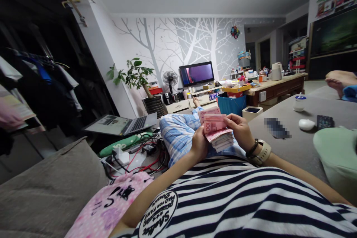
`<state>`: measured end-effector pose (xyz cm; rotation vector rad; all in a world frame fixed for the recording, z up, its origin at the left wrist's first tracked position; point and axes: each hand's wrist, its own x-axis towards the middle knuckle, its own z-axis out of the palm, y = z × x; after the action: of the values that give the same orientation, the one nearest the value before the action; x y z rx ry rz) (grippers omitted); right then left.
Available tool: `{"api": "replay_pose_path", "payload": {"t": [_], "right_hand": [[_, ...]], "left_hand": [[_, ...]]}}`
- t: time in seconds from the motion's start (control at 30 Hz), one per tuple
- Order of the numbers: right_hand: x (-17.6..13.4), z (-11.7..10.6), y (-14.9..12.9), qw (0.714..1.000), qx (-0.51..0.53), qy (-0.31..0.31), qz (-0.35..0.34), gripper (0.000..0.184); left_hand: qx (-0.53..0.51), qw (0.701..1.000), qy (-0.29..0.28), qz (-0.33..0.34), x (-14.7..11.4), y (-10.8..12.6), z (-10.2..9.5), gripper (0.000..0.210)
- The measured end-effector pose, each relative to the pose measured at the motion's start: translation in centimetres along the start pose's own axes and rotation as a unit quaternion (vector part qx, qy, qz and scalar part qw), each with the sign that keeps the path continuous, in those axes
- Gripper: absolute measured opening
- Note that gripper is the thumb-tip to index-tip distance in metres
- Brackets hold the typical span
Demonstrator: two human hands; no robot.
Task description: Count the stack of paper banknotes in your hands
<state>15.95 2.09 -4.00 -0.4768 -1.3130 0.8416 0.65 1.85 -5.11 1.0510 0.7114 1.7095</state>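
Note:
A thick stack of pink banknotes (220,138), marked 100, is held above my lap in front of the striped shirt. My left hand (199,143) is closed around the stack's left side, its fingers partly hidden by the notes. My right hand (239,129) pinches the upper right edge of the raised notes with thumb and fingers; a beaded bracelet and a pale watch (263,151) sit on that wrist. Some notes stand fanned upward, while the rest of the stack lies folded toward me. Beneath the hands are blue checked trousers (178,130).
To the left lie an open laptop (122,124), tangled cables (153,152) and a pink cloth (111,204). On the sofa at right are a white mouse (306,124), a small keyboard (325,122), a blurred-out dark object (277,128) and a green container (337,148). Another person's foot (336,84) shows at far right.

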Motion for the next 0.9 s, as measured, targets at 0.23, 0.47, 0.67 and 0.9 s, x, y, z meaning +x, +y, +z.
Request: {"api": "replay_pose_path", "payload": {"t": [0.23, 0.47, 0.67, 0.9], "right_hand": [[0.0, 0.0, 0.0, 1.0, -0.017, 0.002, -0.008, 0.044], [-0.1, 0.0, 0.2, 1.0, -0.002, 0.01, -0.01, 0.043], [0.0, 0.0, 0.2, 1.0, 0.002, 0.007, -0.007, 0.045], [0.0, 0.1, 0.1, 1.0, 0.002, 0.005, -0.006, 0.045]], "left_hand": [[0.066, 0.997, -0.014, 0.039, -2.2, 2.3, 0.7, 0.015], [0.082, 0.996, 0.001, 0.045, -2.0, 1.8, 1.0, 0.015], [0.114, 0.991, -0.003, 0.065, -1.8, 1.6, 0.6, 0.017], [0.118, 0.991, 0.001, 0.069, -1.6, 1.5, 0.2, 0.013]]}}
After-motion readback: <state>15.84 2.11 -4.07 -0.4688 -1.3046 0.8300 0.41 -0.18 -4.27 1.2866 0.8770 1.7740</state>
